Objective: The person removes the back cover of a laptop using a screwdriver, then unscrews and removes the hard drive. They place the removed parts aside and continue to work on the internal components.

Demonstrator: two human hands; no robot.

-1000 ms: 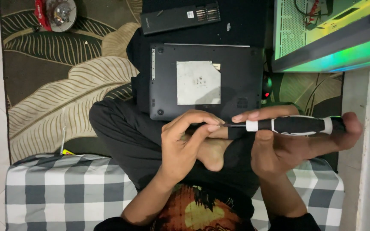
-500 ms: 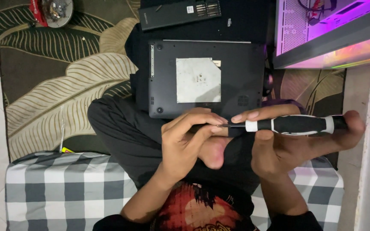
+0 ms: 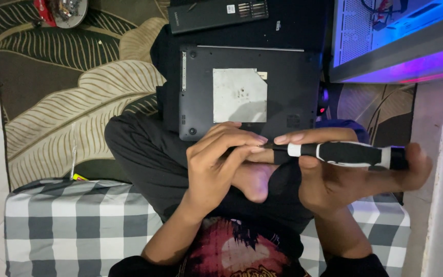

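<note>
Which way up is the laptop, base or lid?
Base up. The laptop shows its dark underside with a grey square patch, corner screw holes and a vent strip. The left hand and right hand hold a screwdriver.

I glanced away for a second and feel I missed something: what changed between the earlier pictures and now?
Hardly anything moved. The glow from the computer case turned from green through purple to blue. The right hand still holds the black-and-white screwdriver, the left hand still pinches its tip, and the upturned dark laptop lies as before.

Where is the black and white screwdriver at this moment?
In the head view, the screwdriver lies across the right hand, right of centre, just below the upturned laptop; the left hand pinches its tip.
</note>
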